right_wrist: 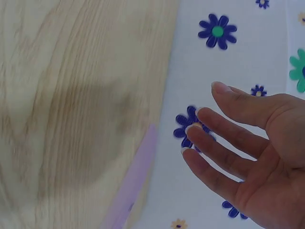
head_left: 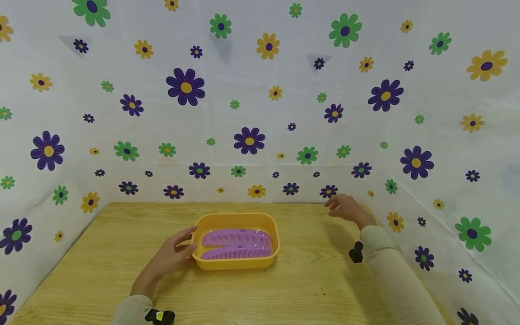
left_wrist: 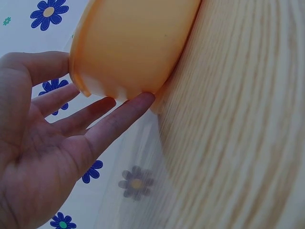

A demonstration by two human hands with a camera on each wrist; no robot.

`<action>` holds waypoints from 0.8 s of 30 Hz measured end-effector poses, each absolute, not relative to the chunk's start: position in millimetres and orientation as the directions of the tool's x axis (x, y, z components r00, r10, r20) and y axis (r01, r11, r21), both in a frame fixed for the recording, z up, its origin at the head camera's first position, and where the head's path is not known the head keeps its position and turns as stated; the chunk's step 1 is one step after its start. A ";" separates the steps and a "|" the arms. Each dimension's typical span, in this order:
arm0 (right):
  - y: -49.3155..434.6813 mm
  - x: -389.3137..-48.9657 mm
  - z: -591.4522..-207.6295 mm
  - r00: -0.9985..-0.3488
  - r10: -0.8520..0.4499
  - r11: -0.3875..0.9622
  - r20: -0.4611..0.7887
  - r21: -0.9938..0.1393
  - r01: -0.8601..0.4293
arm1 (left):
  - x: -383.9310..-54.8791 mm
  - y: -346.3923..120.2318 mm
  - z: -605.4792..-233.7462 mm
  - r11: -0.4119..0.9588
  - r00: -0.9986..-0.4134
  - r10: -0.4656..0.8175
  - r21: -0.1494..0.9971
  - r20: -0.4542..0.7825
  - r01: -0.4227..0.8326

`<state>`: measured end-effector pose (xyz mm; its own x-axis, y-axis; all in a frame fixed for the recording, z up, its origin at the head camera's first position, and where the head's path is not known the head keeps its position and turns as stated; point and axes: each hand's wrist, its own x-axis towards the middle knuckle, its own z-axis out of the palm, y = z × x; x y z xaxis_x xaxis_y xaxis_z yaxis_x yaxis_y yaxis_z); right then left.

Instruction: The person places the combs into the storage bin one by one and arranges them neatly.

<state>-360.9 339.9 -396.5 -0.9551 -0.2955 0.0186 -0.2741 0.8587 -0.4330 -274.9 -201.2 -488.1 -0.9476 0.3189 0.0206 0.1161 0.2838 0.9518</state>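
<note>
Two purple combs [head_left: 239, 252] lie side by side in a yellow plastic basket [head_left: 235, 265] on the table. My left hand [head_left: 172, 253] is at the basket's left end, its fingertips resting against the outer wall. In the left wrist view, one fingertip of the left hand [left_wrist: 62, 138] meets the basket [left_wrist: 133, 47] low down by the tabletop, while another finger is up at the rim. My right hand [head_left: 345, 210], holding nothing, hovers over the table's far right corner with fingers loosely bent. A blurred purple strip [right_wrist: 136, 183] shows below the right hand [right_wrist: 243, 152] in the right wrist view.
The wooden table [head_left: 308, 280] meets a white flower-print sheet [head_left: 252, 113] at its back and sides. Small dark specks [head_left: 321, 292] mark the tabletop at the front right. Each wrist carries a black camera [head_left: 356, 253].
</note>
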 end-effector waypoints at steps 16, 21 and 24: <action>397.4 -352.7 -421.9 -0.983 -0.184 0.901 0.011 -0.399 -0.173 | -276.3 -201.8 -491.2 0.309 -0.956 0.293 0.944 0.019 0.114; 410.1 -352.9 -435.6 -0.992 -0.124 0.905 0.024 -0.408 -0.123 | -275.4 -200.6 -490.7 0.313 -0.953 0.303 0.941 0.029 0.128; 415.7 -354.1 -441.4 -0.993 -0.109 0.914 0.045 -0.389 -0.118 | -274.8 -200.4 -490.5 0.307 -0.952 0.305 0.943 0.029 0.127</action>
